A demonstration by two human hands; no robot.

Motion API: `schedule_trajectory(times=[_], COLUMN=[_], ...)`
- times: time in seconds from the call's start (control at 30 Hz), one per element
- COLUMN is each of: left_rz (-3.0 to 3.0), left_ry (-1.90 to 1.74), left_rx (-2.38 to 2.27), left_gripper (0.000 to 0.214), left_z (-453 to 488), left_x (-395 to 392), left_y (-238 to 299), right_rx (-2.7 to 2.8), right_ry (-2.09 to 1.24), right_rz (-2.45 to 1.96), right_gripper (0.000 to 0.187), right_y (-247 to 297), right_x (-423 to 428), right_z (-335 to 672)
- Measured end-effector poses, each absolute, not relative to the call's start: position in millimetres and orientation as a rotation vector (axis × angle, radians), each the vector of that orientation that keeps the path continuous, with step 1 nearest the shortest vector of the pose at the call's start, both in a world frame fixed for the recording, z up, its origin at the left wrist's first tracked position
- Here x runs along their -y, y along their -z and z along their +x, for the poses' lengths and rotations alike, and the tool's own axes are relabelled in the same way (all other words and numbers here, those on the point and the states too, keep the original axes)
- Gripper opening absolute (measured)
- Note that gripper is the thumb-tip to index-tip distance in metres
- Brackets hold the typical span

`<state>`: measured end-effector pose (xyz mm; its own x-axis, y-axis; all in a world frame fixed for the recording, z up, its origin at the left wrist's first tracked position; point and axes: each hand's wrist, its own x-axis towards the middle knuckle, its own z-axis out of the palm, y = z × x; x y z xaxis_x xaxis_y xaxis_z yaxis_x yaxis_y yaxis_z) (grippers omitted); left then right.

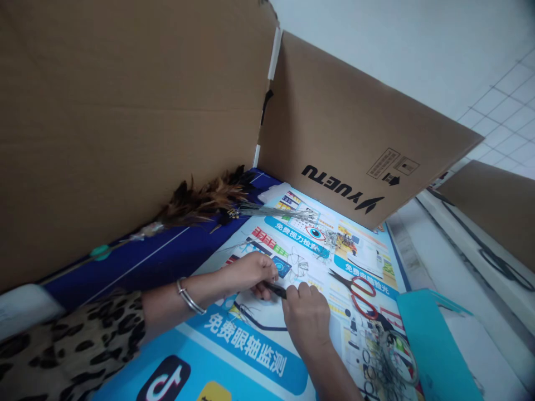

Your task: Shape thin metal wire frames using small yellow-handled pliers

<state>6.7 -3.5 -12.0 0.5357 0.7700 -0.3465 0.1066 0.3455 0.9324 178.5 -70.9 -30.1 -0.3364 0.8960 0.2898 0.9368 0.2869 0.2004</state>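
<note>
My left hand (253, 272), with a silver bangle at the wrist, is closed over the middle of the printed sheet (251, 348). Close beside it, my right hand (307, 314) is curled with its fingers pressed together. A dark, slim piece (276, 289) spans the gap between the two hands, gripped at both ends; its kind cannot be made out. Red-handled scissors (359, 292) lie to the right of my right hand. Thin, loose wires (298, 264) rest just beyond my hands.
Brown feathers (204, 197) on a stick lie along the left cardboard wall (125, 111). A bundle of thin wires (271, 210) is near them. Another cardboard panel (355, 122) stands at the back. A coil of wire (399, 356) and a turquoise box (430, 345) are at right.
</note>
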Motion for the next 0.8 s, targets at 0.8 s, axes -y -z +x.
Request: schedule_trajectory(times=[0.8], left_rz=[2.034], left_ry=[-0.535], left_rx=[-0.98], left_gripper=[0.028], left_z=[1.0], left_x=[8.8], left_y=[12.3], right_rx=[2.374], right_ry=[-0.477], right_rz=[-1.961], right_gripper=[0.034], right_y=[23.6], right_x=[68.4], right_z=[179.2])
